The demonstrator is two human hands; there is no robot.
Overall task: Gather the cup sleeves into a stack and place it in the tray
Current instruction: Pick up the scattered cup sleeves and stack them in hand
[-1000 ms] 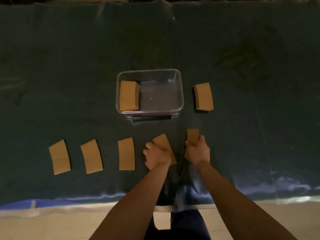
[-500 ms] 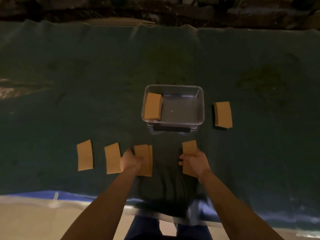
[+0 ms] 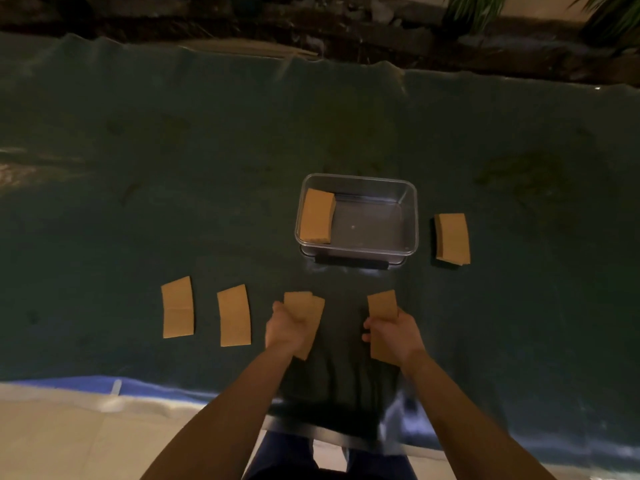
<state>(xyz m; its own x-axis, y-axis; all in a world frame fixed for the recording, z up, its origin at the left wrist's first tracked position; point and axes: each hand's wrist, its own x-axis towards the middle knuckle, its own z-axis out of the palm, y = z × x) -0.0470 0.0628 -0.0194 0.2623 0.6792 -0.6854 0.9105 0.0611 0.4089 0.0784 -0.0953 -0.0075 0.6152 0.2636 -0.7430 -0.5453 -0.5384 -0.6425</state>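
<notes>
sleeves fill both hands: left hand point(image 3: 287, 329) has its grip closed on two overlapped sleeves point(image 3: 306, 306), right hand point(image 3: 393, 332) clasps one sleeve point(image 3: 382, 303). tray point(image 3: 408, 216) sits at 12 o'clock, a stack point(image 3: 317, 216) inside.

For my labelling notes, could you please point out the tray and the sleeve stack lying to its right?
tray point(image 3: 410, 216), head view, right wall
sleeve stack point(image 3: 452, 238), head view, top face

Cup sleeves point(image 3: 304, 306), apparently two, in left hand point(image 3: 285, 329)
</notes>
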